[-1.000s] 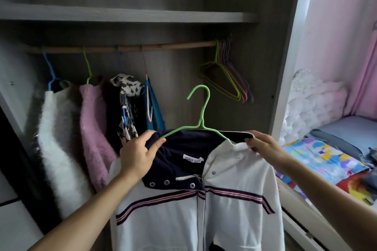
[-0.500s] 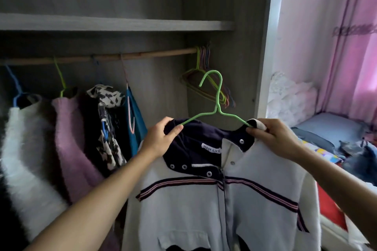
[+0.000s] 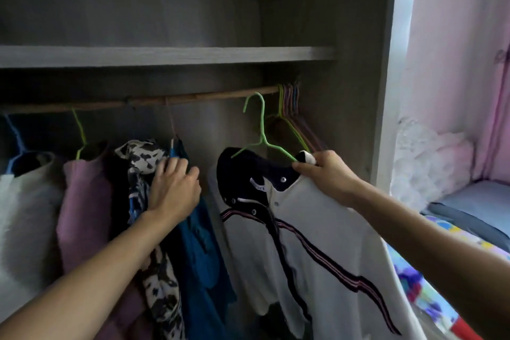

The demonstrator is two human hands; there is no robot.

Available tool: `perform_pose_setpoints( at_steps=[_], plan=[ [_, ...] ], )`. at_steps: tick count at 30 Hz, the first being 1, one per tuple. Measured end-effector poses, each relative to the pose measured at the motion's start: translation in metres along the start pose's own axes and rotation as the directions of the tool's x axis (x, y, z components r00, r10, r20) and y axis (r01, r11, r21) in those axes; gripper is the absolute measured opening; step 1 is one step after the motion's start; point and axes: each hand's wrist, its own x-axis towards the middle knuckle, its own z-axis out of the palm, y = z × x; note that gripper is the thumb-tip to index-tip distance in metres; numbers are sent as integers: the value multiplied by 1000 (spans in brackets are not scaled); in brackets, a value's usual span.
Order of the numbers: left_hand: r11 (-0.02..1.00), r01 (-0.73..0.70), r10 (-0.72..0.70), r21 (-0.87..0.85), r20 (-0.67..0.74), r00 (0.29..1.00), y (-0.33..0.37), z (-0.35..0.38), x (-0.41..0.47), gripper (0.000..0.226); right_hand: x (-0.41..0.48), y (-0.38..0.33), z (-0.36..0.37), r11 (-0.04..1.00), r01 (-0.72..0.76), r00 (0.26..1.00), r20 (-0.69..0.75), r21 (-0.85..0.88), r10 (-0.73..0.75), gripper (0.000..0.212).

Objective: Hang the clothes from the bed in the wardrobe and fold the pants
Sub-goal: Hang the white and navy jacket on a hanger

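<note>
Evidently the hanging step was in hand, with the folding of the pants not yet begun. Nearest, the left hand lay against the blue garment and the black-and-white patterned garment on the rail, its fingers bent over their tops. I could not tell whether that grip had closed on cloth or only pressed the clothes leftward. The right hand had its grip pinched tight on the end of the green hanger, together with the shoulder of the white jacket, which hung from it inside the wardrobe, to the right of the blue garment. Behind, the hanger's hook stood at the wooden rod, between the hung clothes and a bunch of empty hangers. From this angle it could not be seen whether the hook was over the rod or merely in front of it. The next move, as I judged it, called for lifting the hook clear over the rod and lowering it into that gap. The jacket's hem and far sleeve were cut off below. Only a corner of the bed showed at the right, and no pants could be made out there.
</note>
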Motion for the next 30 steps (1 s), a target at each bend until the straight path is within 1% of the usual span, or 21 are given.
perform_pose_setpoints(
  at_steps=[2,5,7,10,12,15,18,22,25,30],
  plan=[
    [998,42,-42,42,-1,999,-13,-1,-1,21,33,-12,18,1000,-10,1000,2,15,10,43],
    [995,75,-79,72,64,995,-30,3,-9,20,80,-29,43,998,-37,999,2,57,37,38],
    [995,86,-91,54,94,991,-39,4,-15,24,107,-38,59,997,-59,998,-17,45,60,36],
    [994,104,-105,17,112,988,-49,5,-20,26,136,-50,85,997,-81,996,-40,16,82,41],
    [994,110,-109,-5,119,987,-54,4,-20,29,147,-57,105,995,-97,994,-55,-23,95,40],
    [988,131,-120,-78,134,984,-60,3,-19,34,153,-68,137,991,-121,991,-57,-59,118,32],
    [972,159,-135,-172,140,981,-69,-2,-20,35,153,-72,169,982,-156,988,-41,-105,152,34],
    [867,281,-243,-412,145,959,-83,-6,-17,34,144,-68,197,975,-173,985,-48,-141,168,32],
    [828,312,-260,-466,173,950,-89,-3,-16,33,137,-69,203,977,-157,987,-55,-142,151,34],
    [803,308,-258,-510,169,951,-93,1,-17,30,121,-77,207,974,-104,995,-14,-201,104,42]
  ],
)
